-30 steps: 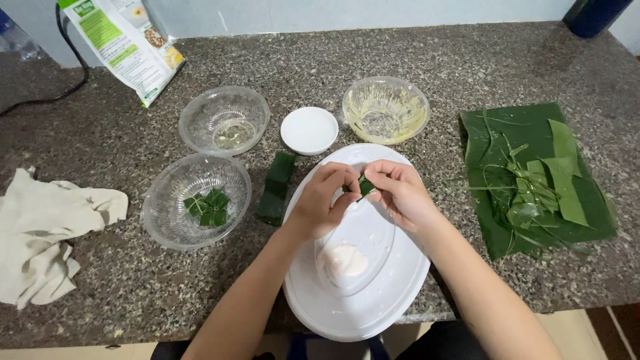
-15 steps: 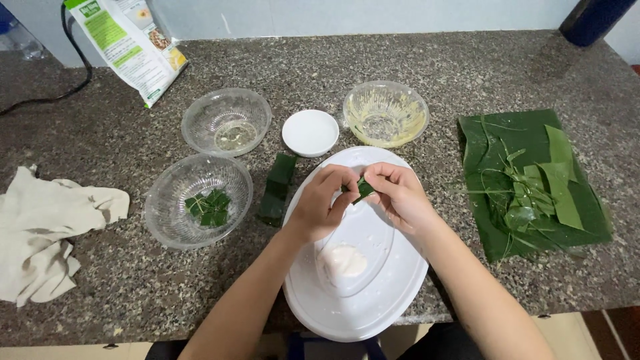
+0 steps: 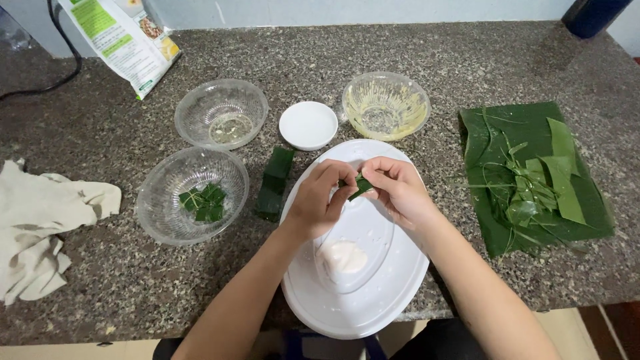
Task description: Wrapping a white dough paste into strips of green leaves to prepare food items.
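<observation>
My left hand (image 3: 319,200) and my right hand (image 3: 398,190) meet over a white oval plate (image 3: 387,293), both pinching a small folded green leaf parcel (image 3: 361,185) between the fingertips. A lump of white dough (image 3: 343,257) lies in the plate's inner dish below my hands. Left of the plate, a folded dark green leaf strip (image 3: 274,184) rests on the counter. A clear bowl (image 3: 192,205) farther left holds a few small green leaf parcels (image 3: 203,202).
A pile of green leaf sheets and strips (image 3: 533,177) lies at the right. Behind are an empty clear bowl (image 3: 221,113), a small white dish (image 3: 308,125) and a clear bowl with yellowish residue (image 3: 386,105). A beige cloth (image 3: 40,227) sits far left, a printed bag (image 3: 123,40) at back left.
My hands stay together over the plate, working the leaf parcel with only slight finger movement. Nothing else has shifted.
</observation>
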